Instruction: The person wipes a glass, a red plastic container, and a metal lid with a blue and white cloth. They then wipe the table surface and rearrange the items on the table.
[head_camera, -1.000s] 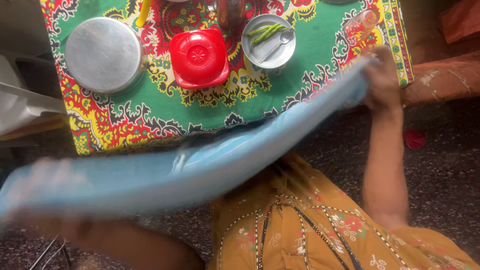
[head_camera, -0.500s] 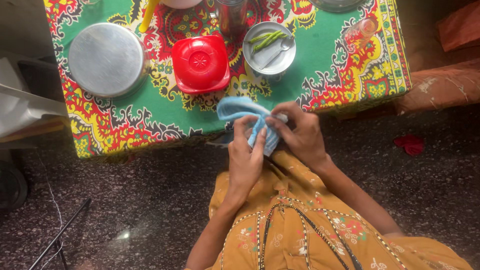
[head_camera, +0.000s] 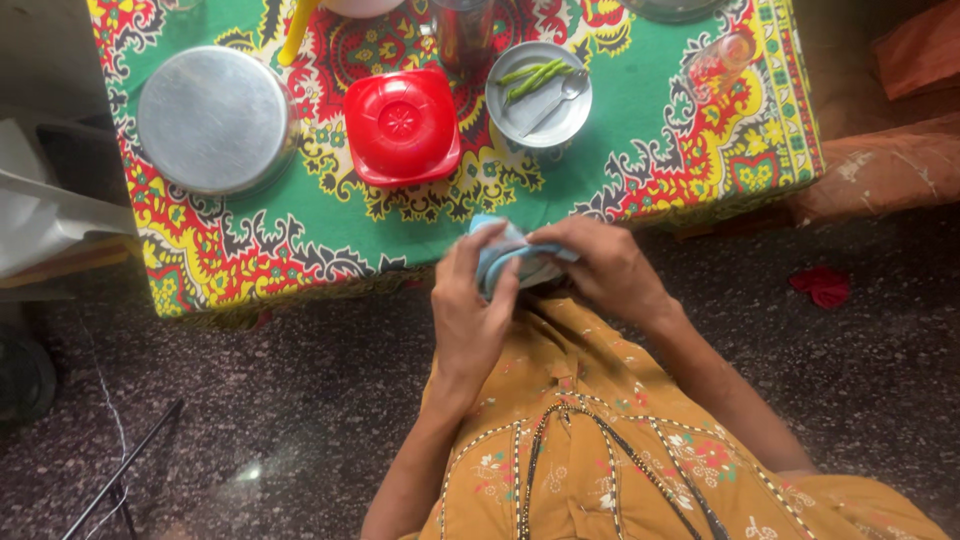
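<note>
light blue cloth: bunched small, clasped between left hand and right hand, both gripping it. just beyond the grip: patterned tablecloth edge, red square lid, steel plate with green beans.

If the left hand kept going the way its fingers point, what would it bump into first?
Probably the light blue cloth that the left hand already grips; beyond it, the red lid on the table, though depth is unclear.
</note>
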